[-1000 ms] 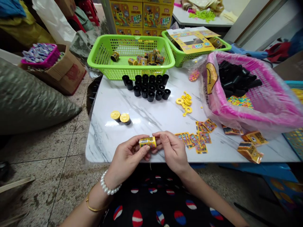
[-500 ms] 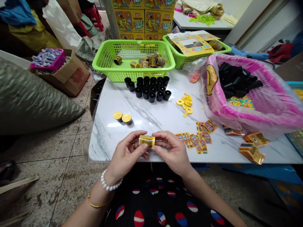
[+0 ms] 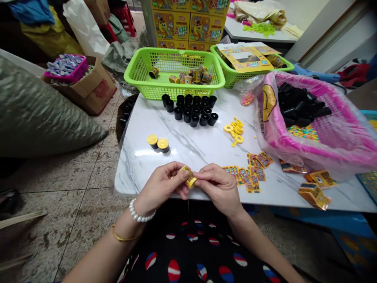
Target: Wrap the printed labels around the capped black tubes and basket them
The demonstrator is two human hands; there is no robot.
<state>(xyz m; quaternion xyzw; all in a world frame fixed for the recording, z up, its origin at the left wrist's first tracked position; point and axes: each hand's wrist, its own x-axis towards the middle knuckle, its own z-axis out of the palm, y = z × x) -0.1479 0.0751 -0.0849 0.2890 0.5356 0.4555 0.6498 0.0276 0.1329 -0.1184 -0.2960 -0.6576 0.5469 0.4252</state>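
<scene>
Above the table's front edge, a small cup [image 3: 190,179] with a shiny yellow printed wrapper is tilted between my hands. My left hand [image 3: 167,181] is closed around it, thumb on top. With thumb and forefinger, my right hand [image 3: 216,186] pinches at the cup's right end; whether it grips the wrapper or the cup is too small to tell. Two black cups with yellow lids [image 3: 157,143] stand beyond my left hand. Flat printed wrappers [image 3: 246,175] lie right of my right hand, and yellow ring-shaped pieces [image 3: 235,131] are farther back.
Several black cups [image 3: 194,110] stand in rows before a green basket [image 3: 173,80] of wrapped cups. On the right, a pink plastic-lined basket [image 3: 318,153] holds black cups and coloured beads. Stacks of wrappers [image 3: 313,194] lie at the front right. A large sack [image 3: 44,122] is at the left.
The wrapped cup has turned from lying level to a slant, its right end lower. My right fingers have shifted onto that end. The view has swung slightly left.
</scene>
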